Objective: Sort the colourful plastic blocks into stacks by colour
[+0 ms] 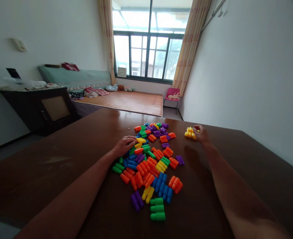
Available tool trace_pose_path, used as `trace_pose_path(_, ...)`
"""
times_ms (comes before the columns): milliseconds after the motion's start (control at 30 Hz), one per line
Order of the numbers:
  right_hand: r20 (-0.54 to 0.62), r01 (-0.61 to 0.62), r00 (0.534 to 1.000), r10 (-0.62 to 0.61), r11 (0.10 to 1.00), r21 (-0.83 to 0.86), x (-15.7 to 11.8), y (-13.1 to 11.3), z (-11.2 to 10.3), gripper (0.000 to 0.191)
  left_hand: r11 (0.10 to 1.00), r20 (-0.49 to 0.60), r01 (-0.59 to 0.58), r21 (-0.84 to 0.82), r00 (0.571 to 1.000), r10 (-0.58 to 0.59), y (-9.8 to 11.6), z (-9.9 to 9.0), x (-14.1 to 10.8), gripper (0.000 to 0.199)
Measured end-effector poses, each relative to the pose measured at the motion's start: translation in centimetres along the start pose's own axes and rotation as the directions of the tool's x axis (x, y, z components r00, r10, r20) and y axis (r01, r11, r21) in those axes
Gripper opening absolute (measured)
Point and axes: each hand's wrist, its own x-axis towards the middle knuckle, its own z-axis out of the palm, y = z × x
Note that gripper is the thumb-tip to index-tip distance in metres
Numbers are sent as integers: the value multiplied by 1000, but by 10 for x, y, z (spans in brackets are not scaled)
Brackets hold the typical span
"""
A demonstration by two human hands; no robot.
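Now the left hand [124, 146] sat half-curled beside mixed blocks [143, 167], the right hand [201, 133] likewise at yellow blocks [189, 133], both grips unclear, a light touch seeming best against scattering

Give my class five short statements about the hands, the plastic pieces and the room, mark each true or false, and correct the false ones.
1. The right hand is at a group of yellow pieces. True.
2. The left hand is far from all the pieces. False: it is at the left edge of the mixed-colour pile.
3. The piece nearest the camera is purple. False: it is the green piece.
4. A pink chair stands near the window. True.
5. The clock hangs on the right wall. False: it is at the window's lower left.
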Motion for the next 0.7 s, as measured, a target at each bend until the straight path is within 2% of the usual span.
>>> trace_pose_path(33,81,61,995,-65,996,59,-5,-20,2,30,1000,-1,-3,6,1000,3,0,0,0,33)
trace_pose_path(100,244,191,941,-235,963,189,-22,-64,8,33,1000,4,-24,16,1000,24,2,0,0,33)
trace_pose_path(167,334,338,837,-433,890,307,-46,-108,18,31,998,25,-66,21,998,66,6,0,-1,32)
trace_pose_path(267,355,558,638,-684,727,400,-87,-152,35,35,990,66,-135,31,989,133,10,-1,-2,31)
trace_pose_path(333,390,634,534,-750,661,402,-109,-165,46,43,985,83,-167,41,983,164,10,0,-2,30)
trace_pose_path(367,416,653,507,-755,651,387,-117,-168,51,47,983,88,-181,42,980,176,9,0,-2,29)
trace_pose_path(467,492,689,462,-737,648,324,-130,-171,59,48,975,98,-222,22,971,219,7,3,-2,28)
trace_pose_path(567,510,709,423,-749,624,327,-131,-175,58,43,968,97,-250,-7,964,249,8,4,-2,28)
trace_pose_path(633,488,689,434,-757,628,361,-131,-177,55,39,967,100,-252,-23,962,253,9,4,-1,29)
trace_pose_path(700,462,644,484,-743,660,388,-131,-178,52,36,966,119,-256,-35,959,259,12,3,0,29)
